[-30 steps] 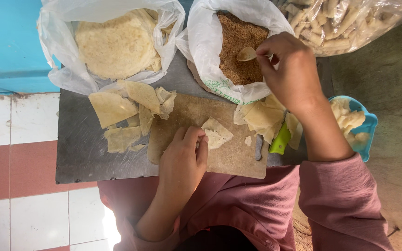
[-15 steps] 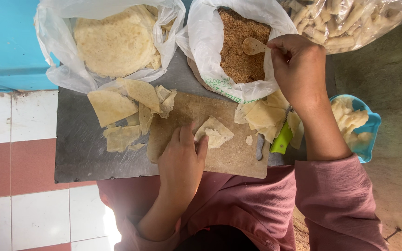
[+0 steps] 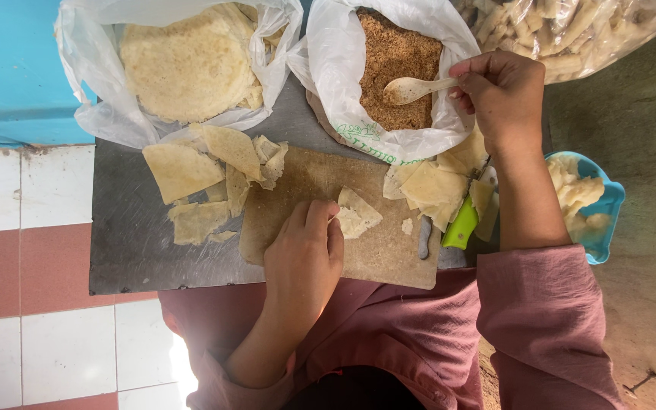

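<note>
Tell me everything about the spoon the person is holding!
The spoon is small, pale and cream-coloured; it looks like plastic or light wood, hard to tell. Its oval bowl faces up and lies over the brown crumbly filling inside a white plastic bag. The handle points sideways toward the right hand, whose fingers pinch its end. The bowl looks mostly empty. It lies nearly level, just above or on the crumbs.
</note>
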Demonstrator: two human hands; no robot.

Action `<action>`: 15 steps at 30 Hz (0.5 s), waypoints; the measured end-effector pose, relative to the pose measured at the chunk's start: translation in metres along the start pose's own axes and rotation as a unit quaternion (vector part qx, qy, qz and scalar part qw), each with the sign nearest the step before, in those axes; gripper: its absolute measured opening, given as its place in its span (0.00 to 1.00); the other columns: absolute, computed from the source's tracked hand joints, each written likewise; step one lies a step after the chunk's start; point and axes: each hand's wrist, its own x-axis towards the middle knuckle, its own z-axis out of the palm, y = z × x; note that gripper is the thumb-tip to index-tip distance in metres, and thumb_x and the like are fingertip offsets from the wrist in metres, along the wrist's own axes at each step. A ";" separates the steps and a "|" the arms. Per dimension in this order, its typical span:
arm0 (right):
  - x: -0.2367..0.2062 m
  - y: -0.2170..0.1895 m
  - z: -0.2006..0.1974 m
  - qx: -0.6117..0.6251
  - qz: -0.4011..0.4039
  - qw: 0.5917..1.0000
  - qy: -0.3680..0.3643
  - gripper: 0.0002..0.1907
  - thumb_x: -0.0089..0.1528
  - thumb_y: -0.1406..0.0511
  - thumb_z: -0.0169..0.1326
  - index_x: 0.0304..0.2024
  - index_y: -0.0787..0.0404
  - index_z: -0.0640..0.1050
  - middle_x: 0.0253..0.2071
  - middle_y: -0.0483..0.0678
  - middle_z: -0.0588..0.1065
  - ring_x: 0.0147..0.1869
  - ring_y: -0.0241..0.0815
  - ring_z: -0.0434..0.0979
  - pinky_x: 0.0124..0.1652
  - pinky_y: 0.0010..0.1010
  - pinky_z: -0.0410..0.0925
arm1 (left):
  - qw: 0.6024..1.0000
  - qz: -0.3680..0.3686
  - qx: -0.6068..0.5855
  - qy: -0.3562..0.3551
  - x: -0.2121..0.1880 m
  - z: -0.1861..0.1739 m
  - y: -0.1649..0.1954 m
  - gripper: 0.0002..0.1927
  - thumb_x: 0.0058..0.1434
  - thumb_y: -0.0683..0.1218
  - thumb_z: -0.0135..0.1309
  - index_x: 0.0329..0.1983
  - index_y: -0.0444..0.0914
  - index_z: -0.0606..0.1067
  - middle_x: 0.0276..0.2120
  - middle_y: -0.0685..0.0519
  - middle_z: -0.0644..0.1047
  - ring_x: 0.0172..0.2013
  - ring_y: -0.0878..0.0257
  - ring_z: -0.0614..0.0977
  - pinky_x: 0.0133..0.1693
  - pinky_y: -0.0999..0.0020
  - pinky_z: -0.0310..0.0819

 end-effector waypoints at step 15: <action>-0.006 -0.001 -0.005 0.075 0.015 0.997 0.004 0.07 0.66 0.78 0.52 0.42 0.73 0.82 0.32 0.52 0.79 0.28 0.33 0.75 0.30 0.22 0.66 | 0.996 -0.031 -0.089 0.006 -0.005 -0.004 -0.011 0.13 0.62 0.38 0.54 0.51 0.37 0.73 0.39 0.48 0.80 0.32 0.53 0.85 0.33 0.60 0.79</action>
